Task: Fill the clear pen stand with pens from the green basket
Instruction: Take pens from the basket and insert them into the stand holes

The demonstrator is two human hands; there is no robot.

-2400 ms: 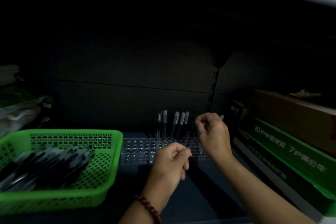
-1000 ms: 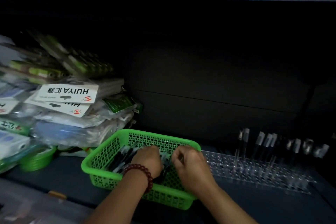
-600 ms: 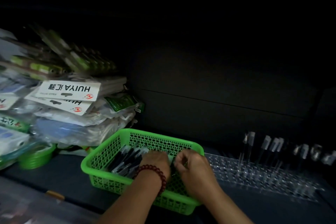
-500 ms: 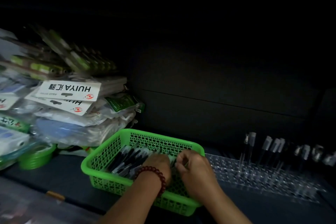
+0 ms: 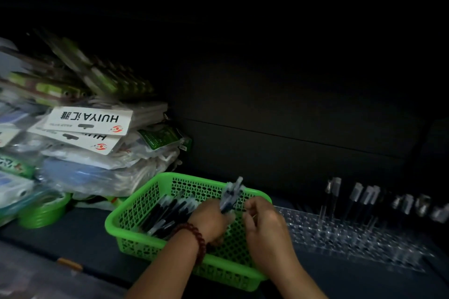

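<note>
Dark shelf [image 5: 73, 238] carries the green basket [image 5: 116, 228], with many pens [image 5: 170, 211] lying inside. Over it my left hand [image 5: 211, 222] grips a bunch of pens [image 5: 230, 195], nearly upright and raised since a moment ago. My right hand [image 5: 266, 226] curls beside the bunch; whether it holds anything I cannot tell. Right of the basket, the clear pen stand [image 5: 340, 235] keeps a few upright pens [image 5: 354, 199].

Basket [image 5: 136, 204] is showing bright green, its walls carrying a mesh of small holes. Pens [image 5: 170, 211] lying in it are looking dark navy to black with pale clear ends. Pen stand [image 5: 340, 233] is reading clear, dotted with a regular grid of holes. Bracelet [image 5: 194, 235] is showing dark red beads. Card [image 5: 88, 120] is showing white with black lettering and a red logo. Shelf [image 5: 80, 240] is looking dark blue-grey.
</note>
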